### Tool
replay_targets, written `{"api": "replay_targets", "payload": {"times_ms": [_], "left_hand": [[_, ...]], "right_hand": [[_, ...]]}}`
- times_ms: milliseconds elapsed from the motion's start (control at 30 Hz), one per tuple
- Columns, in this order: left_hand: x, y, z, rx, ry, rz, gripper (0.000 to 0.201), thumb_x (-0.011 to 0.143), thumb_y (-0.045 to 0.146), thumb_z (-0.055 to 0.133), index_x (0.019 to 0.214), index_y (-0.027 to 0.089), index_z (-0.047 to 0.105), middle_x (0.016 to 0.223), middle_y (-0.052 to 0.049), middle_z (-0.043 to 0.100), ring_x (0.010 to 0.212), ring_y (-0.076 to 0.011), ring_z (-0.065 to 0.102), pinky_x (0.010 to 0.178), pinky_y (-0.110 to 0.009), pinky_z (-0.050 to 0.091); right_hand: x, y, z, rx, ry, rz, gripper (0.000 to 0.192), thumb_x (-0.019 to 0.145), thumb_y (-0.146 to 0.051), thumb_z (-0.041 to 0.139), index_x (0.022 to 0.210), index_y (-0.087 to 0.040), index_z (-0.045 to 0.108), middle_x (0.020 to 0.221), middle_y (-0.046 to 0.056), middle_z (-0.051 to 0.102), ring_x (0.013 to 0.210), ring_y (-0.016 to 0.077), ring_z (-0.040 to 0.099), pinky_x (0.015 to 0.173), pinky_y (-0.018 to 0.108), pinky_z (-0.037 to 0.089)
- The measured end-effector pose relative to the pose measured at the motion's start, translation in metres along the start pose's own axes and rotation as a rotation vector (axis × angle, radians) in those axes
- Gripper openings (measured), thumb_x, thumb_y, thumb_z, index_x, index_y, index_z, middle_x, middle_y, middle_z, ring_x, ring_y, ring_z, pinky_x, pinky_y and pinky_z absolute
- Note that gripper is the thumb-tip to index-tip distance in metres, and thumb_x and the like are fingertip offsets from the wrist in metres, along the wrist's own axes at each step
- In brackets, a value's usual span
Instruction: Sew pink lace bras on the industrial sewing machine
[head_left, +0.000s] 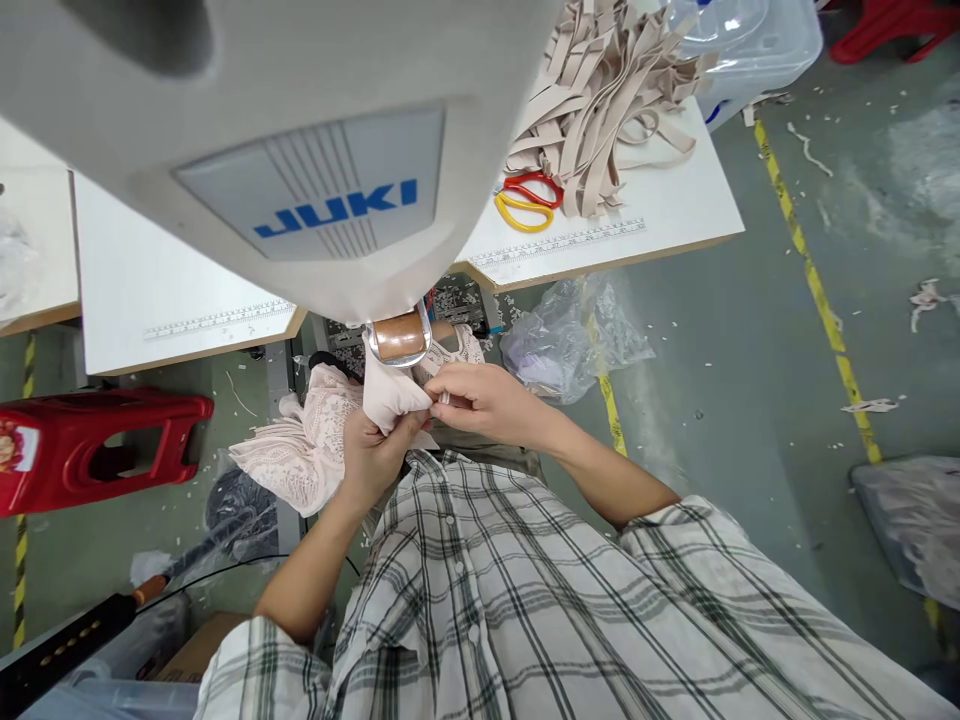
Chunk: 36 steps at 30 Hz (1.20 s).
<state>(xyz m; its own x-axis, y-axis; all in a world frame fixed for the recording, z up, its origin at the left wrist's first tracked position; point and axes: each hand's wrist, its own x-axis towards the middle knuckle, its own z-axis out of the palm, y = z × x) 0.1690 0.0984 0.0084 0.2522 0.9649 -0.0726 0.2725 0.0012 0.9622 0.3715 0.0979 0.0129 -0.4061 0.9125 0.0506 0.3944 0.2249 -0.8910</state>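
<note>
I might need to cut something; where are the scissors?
The scissors lie on the white table, right of the sewing machine, beside the beige straps.

Garment sewing workshop. An industrial sewing machine (300, 150) stands over a white surface (660, 210) bearing printed rulers, a heap of beige straps (607, 90) and scissors (525, 200). Fabric scraps litter the floor (750, 380), marked with yellow tape.

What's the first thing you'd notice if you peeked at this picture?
The big grey JUKI sewing machine fills the top left. Just under it, the left hand and right hand pinch a pale pink fabric piece together, with pink lace bunched to its left. On the white table behind lie beige straps beside red and yellow scissors.
</note>
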Motion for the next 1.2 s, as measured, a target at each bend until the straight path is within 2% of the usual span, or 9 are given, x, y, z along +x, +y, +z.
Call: {"api": "replay_targets", "payload": {"times_ms": [100,233,400,533,633,800,900,1000,1200], "left_hand": [[0.004,-0.004,0.002,-0.053,-0.040,-0.084,0.021,0.086,0.034,0.072,0.075,0.016,0.076,0.073,-0.003,0.076,0.070,-0.0181,0.069,0.069,-0.028,0.055],[0.008,-0.005,0.004,-0.063,-0.072,-0.200,0.027,0.080,0.040,0.077,0.092,0.016,0.075,0.086,-0.005,0.077,0.078,-0.0194,0.068,0.069,-0.027,0.053],[0.011,-0.001,0.000,0.104,-0.020,-0.097,0.025,0.082,0.039,0.073,0.073,0.016,0.068,0.070,-0.001,0.068,0.067,-0.0156,0.058,0.063,-0.026,0.045],[0.018,0.005,-0.007,0.134,-0.100,-0.055,0.026,0.087,0.038,0.067,0.072,0.018,0.063,0.068,0.000,0.063,0.066,-0.0145,0.055,0.063,-0.025,0.044],[0.022,0.010,-0.011,0.102,-0.180,-0.074,0.027,0.088,0.039,0.065,0.071,0.019,0.059,0.066,0.000,0.061,0.065,-0.0146,0.054,0.063,-0.025,0.045],[0.020,0.019,-0.011,0.146,-0.284,-0.032,0.023,0.089,0.038,0.064,0.078,0.018,0.063,0.074,-0.001,0.065,0.071,-0.0160,0.057,0.069,-0.027,0.047],[0.018,0.026,-0.008,0.175,-0.293,-0.010,0.018,0.088,0.036,0.064,0.088,0.017,0.067,0.080,-0.002,0.068,0.075,-0.0174,0.060,0.070,-0.027,0.048],[0.017,0.032,-0.005,0.224,-0.301,0.005,0.016,0.089,0.033,0.064,0.087,0.017,0.067,0.081,-0.002,0.069,0.075,-0.0174,0.060,0.069,-0.026,0.048],[0.021,0.034,-0.003,0.291,-0.245,-0.014,0.020,0.085,0.029,0.068,0.069,0.018,0.062,0.065,0.002,0.061,0.063,-0.0135,0.051,0.060,-0.024,0.042]], "right_hand": [[-0.002,0.003,0.003,0.038,0.032,0.056,0.012,0.093,-0.023,0.057,0.090,-0.020,0.068,0.082,0.000,0.064,0.075,0.0145,0.056,0.069,0.027,0.038],[-0.005,0.005,0.010,0.088,0.114,0.161,0.010,0.089,-0.025,0.061,0.081,-0.020,0.063,0.072,-0.004,0.056,0.061,0.0102,0.047,0.062,0.026,0.034],[-0.007,0.007,0.006,0.171,0.111,0.215,0.011,0.087,-0.030,0.063,0.087,-0.019,0.067,0.076,-0.002,0.064,0.064,0.0114,0.053,0.062,0.026,0.038],[-0.010,0.009,-0.006,0.377,0.091,0.283,0.019,0.091,-0.029,0.056,0.102,-0.020,0.068,0.091,0.003,0.074,0.067,0.0129,0.062,0.065,0.028,0.048],[-0.013,0.005,-0.013,0.223,0.136,0.262,0.015,0.091,-0.025,0.057,0.104,-0.022,0.064,0.089,0.001,0.075,0.065,0.0129,0.063,0.065,0.027,0.047],[-0.015,-0.007,-0.016,-0.055,0.120,0.173,0.018,0.086,-0.018,0.057,0.102,-0.024,0.049,0.075,-0.005,0.063,0.057,0.0117,0.050,0.061,0.026,0.035],[-0.014,-0.009,-0.015,-0.128,0.062,0.118,0.016,0.085,-0.015,0.053,0.097,-0.023,0.046,0.069,-0.006,0.056,0.054,0.0121,0.044,0.059,0.027,0.029],[-0.015,-0.008,-0.014,-0.214,0.030,0.069,0.013,0.086,-0.015,0.050,0.096,-0.022,0.047,0.065,-0.004,0.054,0.053,0.0139,0.040,0.058,0.029,0.025],[-0.017,-0.008,-0.018,-0.219,0.023,0.078,0.016,0.089,-0.019,0.056,0.105,-0.020,0.054,0.074,-0.001,0.063,0.060,0.0157,0.051,0.059,0.028,0.029]]}}
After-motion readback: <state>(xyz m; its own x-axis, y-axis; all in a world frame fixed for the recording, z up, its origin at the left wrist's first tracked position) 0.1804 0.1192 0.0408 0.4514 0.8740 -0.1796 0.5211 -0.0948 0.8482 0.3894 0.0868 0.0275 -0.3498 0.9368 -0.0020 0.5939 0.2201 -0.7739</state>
